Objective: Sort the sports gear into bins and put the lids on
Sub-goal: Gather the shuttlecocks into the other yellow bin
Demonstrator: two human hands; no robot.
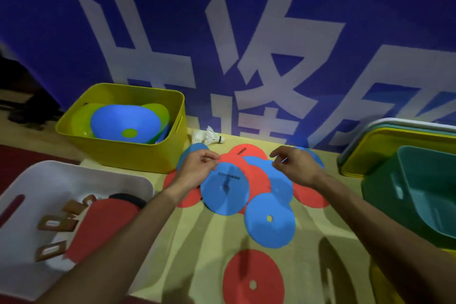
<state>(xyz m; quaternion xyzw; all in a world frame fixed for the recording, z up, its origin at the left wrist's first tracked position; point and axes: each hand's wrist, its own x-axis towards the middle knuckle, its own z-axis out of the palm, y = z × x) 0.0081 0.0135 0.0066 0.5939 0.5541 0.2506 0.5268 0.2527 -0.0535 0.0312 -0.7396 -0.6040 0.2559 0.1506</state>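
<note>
Shuttlecocks (211, 137) behind disc pile (224, 192), beside yellow bin (118, 153)

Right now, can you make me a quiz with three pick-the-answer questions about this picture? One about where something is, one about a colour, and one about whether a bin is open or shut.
1. Where are the shuttlecocks?
A. inside the yellow bin
B. on the table beside that bin
C. held in a hand

2. What colour is the lone disc nearest the camera?
A. red
B. green
C. white

3. How is the yellow bin?
A. tipped over
B. lid on
C. open, with discs inside

Answers:
1 B: they lie on the table by the bin's right wall.
2 A: it is plainly red.
3 C: no lid covers it, and blue and green discs show inside.
</note>
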